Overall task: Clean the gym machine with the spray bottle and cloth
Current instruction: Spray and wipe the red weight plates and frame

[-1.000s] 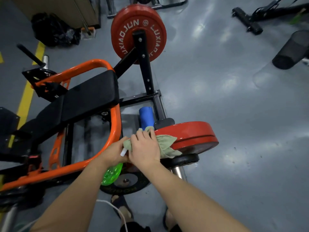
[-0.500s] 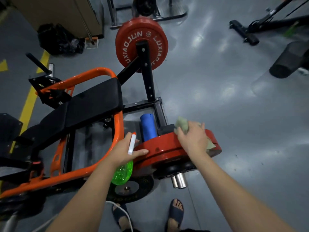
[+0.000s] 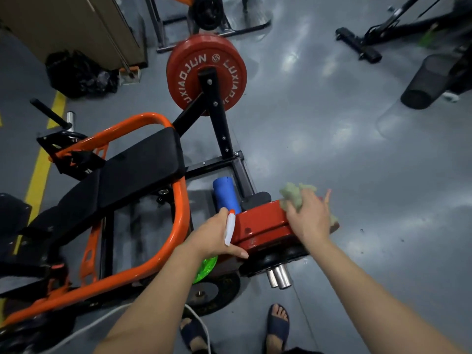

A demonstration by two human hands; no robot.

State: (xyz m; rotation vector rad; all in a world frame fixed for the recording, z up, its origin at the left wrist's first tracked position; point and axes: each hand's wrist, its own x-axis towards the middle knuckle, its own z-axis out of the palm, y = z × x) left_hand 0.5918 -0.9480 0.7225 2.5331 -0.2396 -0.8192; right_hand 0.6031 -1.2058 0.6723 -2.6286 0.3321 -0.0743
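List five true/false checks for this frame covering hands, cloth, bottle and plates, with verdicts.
1. The right hand holds a green cloth against the near red plate. True.
2. The left hand is empty. False: it grips the spray bottle, nozzle up beside the plate.
3. The blue roller lies on the black seat pad. False: it sits off the pad, just behind the near red plate.
4. The far red plate carries white lettering. True.
5. The person wears open-toed sandals. True.
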